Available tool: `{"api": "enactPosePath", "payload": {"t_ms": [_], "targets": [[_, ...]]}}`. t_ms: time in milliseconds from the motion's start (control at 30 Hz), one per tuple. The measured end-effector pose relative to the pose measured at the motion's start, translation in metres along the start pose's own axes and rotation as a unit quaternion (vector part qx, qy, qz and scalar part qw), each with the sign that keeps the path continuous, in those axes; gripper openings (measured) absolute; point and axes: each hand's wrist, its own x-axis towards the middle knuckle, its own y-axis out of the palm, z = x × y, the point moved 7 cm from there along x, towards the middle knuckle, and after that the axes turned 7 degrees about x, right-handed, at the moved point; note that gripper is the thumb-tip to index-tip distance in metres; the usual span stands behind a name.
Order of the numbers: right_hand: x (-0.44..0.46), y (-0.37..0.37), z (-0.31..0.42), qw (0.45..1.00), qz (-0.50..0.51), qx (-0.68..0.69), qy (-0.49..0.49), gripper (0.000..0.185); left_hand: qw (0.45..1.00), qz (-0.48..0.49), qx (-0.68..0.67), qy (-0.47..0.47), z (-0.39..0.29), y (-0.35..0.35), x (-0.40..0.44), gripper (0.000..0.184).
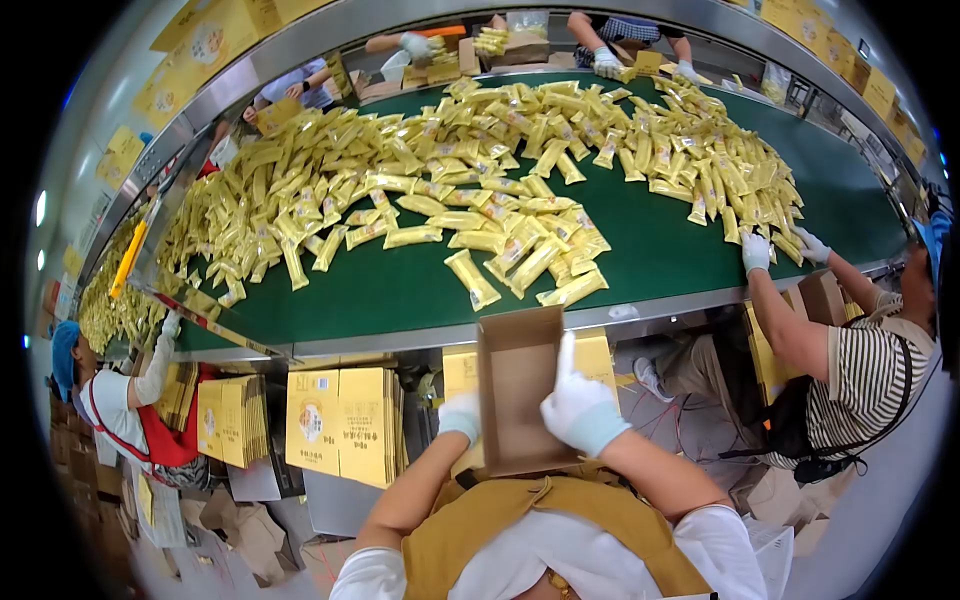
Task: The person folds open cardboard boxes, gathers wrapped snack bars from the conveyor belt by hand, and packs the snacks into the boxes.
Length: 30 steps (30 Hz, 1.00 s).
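An open brown cardboard box stands upright in front of my chest, its inside bare. My left hand, in a white glove, grips the box's left side, its fingers partly hidden behind the wall. On the right side my right hand, also gloved, holds the box, with the index finger stretched up along the edge. Just beyond the box, yellow wrapped packets lie in a big heap on the green belt.
Folded yellow cartons stand in stacks to the left below the metal belt edge. A worker in a striped shirt is at the right, another in a red apron at the left. More workers' gloved hands reach across the far side.
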Motion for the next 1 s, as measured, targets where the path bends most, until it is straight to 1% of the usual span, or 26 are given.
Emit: {"api": "enactPosePath", "payload": {"t_ms": [33, 67, 100, 133, 167, 200, 300, 333, 400, 433, 467, 500, 533, 567, 600, 633, 667, 700, 733, 767, 833, 867, 900, 933, 967, 1000], "targets": [[-0.002, -0.002, 0.012, 1.000, -0.009, 0.009, -0.013, 0.096, 1.000, -0.002, 0.020, -0.017, -0.001, -0.021, -0.011, 0.034], [-0.003, -0.002, 0.014, 1.000, -0.007, 0.002, -0.007, 0.096, 0.998, -0.062, -0.006, -0.017, 0.002, -0.027, -0.010, 0.035], [-0.002, -0.003, 0.015, 1.000, -0.010, -0.005, -0.001, 0.097, 0.989, -0.088, -0.113, -0.026, 0.003, -0.042, -0.016, 0.036], [-0.002, -0.004, 0.014, 1.000, -0.002, 0.001, 0.002, 0.097, 0.969, -0.111, -0.217, -0.033, 0.001, -0.067, -0.032, 0.036], [-0.004, -0.006, 0.011, 1.000, 0.003, 0.007, 0.006, 0.097, 0.938, -0.133, -0.318, -0.039, 0.000, -0.089, -0.047, 0.037], [-0.005, -0.006, 0.008, 1.000, 0.009, 0.013, 0.012, 0.097, 0.971, -0.172, -0.146, 0.084, -0.021, -0.111, -0.060, 0.043], [-0.007, -0.004, -0.001, 0.998, 0.028, 0.052, 0.019, 0.092, 0.985, -0.072, -0.156, -0.019, -0.032, -0.136, -0.078, 0.044], [-0.007, -0.005, -0.007, 0.996, 0.038, 0.077, 0.022, 0.090, 0.985, -0.073, -0.154, 0.013, -0.023, -0.130, -0.069, 0.047], [-0.007, -0.008, -0.025, 0.990, 0.057, 0.129, 0.027, 0.086, 0.964, -0.035, -0.258, 0.055, -0.009, -0.125, -0.065, 0.047], [-0.007, -0.008, -0.035, 0.981, 0.029, 0.191, 0.006, 0.084, 0.948, -0.015, -0.310, 0.076, -0.004, -0.123, -0.065, 0.048], [-0.009, -0.004, -0.049, 0.968, 0.002, 0.252, -0.015, 0.082, 0.929, -0.031, -0.353, 0.106, 0.010, -0.102, -0.058, 0.044], [-0.009, -0.003, -0.059, 0.949, -0.025, 0.311, -0.035, 0.080, 0.901, -0.036, -0.422, 0.088, 0.019, -0.091, -0.057, 0.042], [-0.010, -0.006, -0.065, 0.923, -0.032, 0.382, -0.026, 0.075, 0.869, -0.039, -0.488, 0.070, 0.027, -0.082, -0.056, 0.040], [-0.008, 0.003, -0.077, 0.895, -0.054, 0.442, -0.026, 0.073, 0.832, -0.043, -0.551, 0.054, 0.033, -0.071, -0.054, 0.040], [-0.005, 0.025, -0.093, 0.863, -0.075, 0.500, -0.026, 0.071, 0.740, -0.059, -0.668, 0.051, 0.034, -0.052, -0.051, 0.045], [-0.003, 0.047, -0.106, 0.826, -0.095, 0.555, -0.026, 0.069, 0.751, -0.102, -0.647, 0.082, 0.038, -0.038, -0.044, 0.057], [-0.002, 0.069, -0.115, 0.843, -0.089, 0.530, 0.003, 0.064, 0.792, -0.160, -0.586, 0.061, 0.038, -0.032, -0.042, 0.060], [-0.003, 0.087, -0.118, 0.920, -0.116, 0.374, 0.005, 0.058, 0.826, -0.216, -0.520, 0.038, 0.033, -0.028, -0.040, 0.064], [0.002, 0.107, -0.112, 0.934, -0.077, 0.349, 0.007, 0.054, 0.888, -0.205, -0.411, 0.016, 0.023, -0.012, -0.031, 0.070], [0.007, 0.121, -0.105, 0.946, -0.039, 0.323, 0.008, 0.050, 0.890, -0.242, -0.381, 0.059, 0.006, -0.013, -0.024, 0.068], [0.029, 0.089, -0.098, 0.961, -0.152, 0.229, -0.045, 0.047, 0.883, -0.356, -0.287, 0.105, 0.001, -0.027, -0.019, 0.068], [0.043, 0.066, -0.093, 0.959, -0.207, 0.178, -0.071, 0.046, 0.893, -0.376, -0.236, 0.074, 0.010, -0.037, -0.009, 0.066], [0.058, 0.041, -0.095, 0.961, -0.231, 0.125, -0.080, 0.049, 0.900, -0.393, -0.184, 0.042, 0.022, -0.064, 0.001, 0.064], [0.073, 0.025, -0.104, 0.955, -0.269, 0.106, -0.070, 0.051, 0.856, -0.489, -0.129, 0.105, 0.021, -0.103, 0.002, 0.061], [0.092, -0.007, -0.096, 0.953, -0.275, 0.089, -0.096, 0.055, 0.855, -0.489, -0.094, 0.144, 0.020, -0.134, 0.016, 0.064], [0.114, -0.015, -0.107, 0.957, -0.248, 0.116, -0.095, 0.067, 0.863, -0.462, -0.085, 0.184, 0.017, -0.160, 0.033, 0.063]]}}
